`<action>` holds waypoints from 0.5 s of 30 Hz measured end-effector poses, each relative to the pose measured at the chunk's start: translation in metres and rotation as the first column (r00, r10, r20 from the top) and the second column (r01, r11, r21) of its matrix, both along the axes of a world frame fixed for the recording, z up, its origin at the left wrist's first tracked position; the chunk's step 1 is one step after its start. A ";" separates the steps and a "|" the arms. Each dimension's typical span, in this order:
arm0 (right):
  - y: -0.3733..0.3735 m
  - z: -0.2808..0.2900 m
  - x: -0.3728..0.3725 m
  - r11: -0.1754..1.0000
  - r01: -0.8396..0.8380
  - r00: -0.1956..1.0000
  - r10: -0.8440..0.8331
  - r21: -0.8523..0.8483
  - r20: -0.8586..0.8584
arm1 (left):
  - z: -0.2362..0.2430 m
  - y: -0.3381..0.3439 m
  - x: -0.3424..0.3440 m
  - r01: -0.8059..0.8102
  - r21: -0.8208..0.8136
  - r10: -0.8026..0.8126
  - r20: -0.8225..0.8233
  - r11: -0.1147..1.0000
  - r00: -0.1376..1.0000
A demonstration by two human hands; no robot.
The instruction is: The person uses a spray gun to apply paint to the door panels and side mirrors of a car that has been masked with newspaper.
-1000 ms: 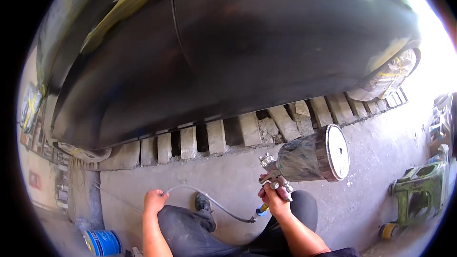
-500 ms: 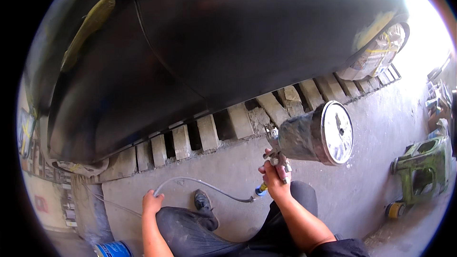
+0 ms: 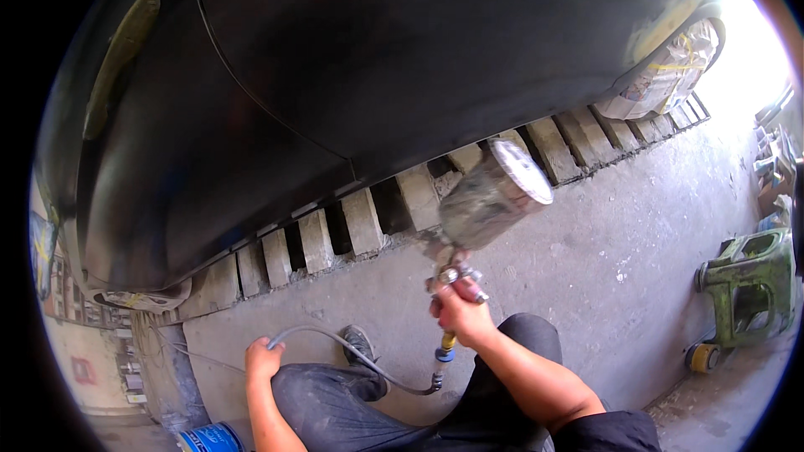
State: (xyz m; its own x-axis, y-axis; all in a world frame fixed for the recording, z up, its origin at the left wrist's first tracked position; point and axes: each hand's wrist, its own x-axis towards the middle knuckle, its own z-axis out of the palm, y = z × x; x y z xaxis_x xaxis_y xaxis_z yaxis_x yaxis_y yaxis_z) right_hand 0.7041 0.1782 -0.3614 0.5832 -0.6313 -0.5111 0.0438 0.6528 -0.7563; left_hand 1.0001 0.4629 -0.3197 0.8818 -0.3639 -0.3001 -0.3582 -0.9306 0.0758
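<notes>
- The right hand [image 3: 459, 315], low and just right of the frame's middle, is closed around the grip of a spray gun [image 3: 456, 272]; its paint-smeared cup [image 3: 490, 197] with a pale round lid tilts up and right, close under the lower edge of the black car body [image 3: 377, 75].
- The left hand [image 3: 262, 360], at lower left, is curled around a grey air hose [image 3: 352, 351], which arcs rightward over the knee to a blue-and-yellow fitting [image 3: 445, 350] below the gun's handle.
- Between the hands lie the person's dark trouser legs and one black shoe [image 3: 362, 343], on the concrete floor [image 3: 586, 285].
- The car's sill runs diagonally from lower left to upper right; beneath it a row of concrete slats [image 3: 352, 226] with dark gaps marks a pit edge.
- A door seam curves down through the upper left of the panel.
- A masked wheel [image 3: 670, 75] sits at upper right.
- Open floor spreads right of the gun, up to a green trolley jack [image 3: 745, 293] at the right edge.
- A blue bucket [image 3: 209, 438] sits at the bottom left.
</notes>
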 end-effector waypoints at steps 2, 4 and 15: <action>-0.011 -0.010 -0.012 0.984 0.171 0.985 -0.172 -0.053 -0.003 | -0.001 -0.002 0.001 0.006 -0.001 -0.006 -0.011 1.000 1.000; -0.027 -0.013 -0.027 0.929 0.360 0.931 -0.364 -0.082 -0.034 | -0.001 -0.003 0.001 0.032 -0.010 -0.032 0.001 0.999 0.999; -0.045 -0.028 -0.038 0.841 0.512 0.847 -0.528 -0.174 -0.058 | 0.004 -0.008 -0.008 0.012 -0.085 -0.010 0.033 0.996 0.999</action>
